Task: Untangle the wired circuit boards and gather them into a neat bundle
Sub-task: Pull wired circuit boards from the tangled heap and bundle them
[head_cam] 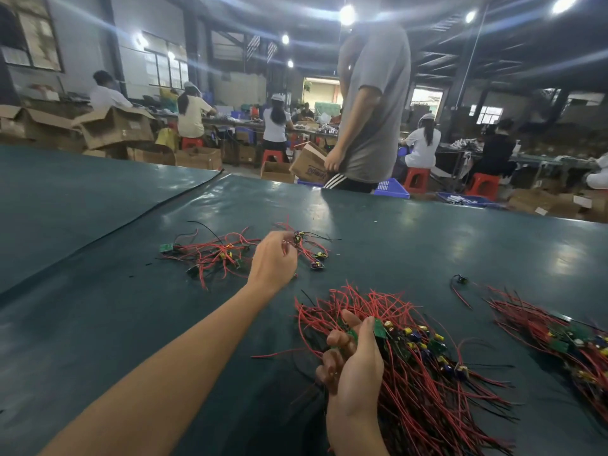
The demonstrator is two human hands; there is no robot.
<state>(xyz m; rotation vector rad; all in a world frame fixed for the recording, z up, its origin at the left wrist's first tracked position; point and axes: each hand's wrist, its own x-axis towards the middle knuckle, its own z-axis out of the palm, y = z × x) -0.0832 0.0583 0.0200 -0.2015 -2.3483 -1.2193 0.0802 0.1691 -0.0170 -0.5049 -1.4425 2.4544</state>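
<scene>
The dark green worktop (pixel 98 291) carries everything. At its near edge lies the big bundle of red-wired circuit boards (pixel 427 373), with the right hand (pixel 355 366) fingers curled around it. Farther back, the left hand (pixel 273 258) fingers pinch wires of a small tangle (pixel 316 265).

Large workshop hall. The bench (pixel 98 291) carries a glossy dark green covering, and an overlapping seam (pixel 138 218) crosses its left part. A person in a grey shirt (pixel 375 110) stands just beyond the bench's far edge. Further beyond the bench, seated workers (pixel 274 121) face long tables, on red stools (pixel 416 179). Open cardboard boxes (pixel 115 126) stand beyond the bench's left end, blue crates (pixel 391 189) beyond its right part. The grey rear wall has windows (pixel 166 65). Ceiling lights (pixel 347 14) glare under a dark steel-framed roof.
</scene>
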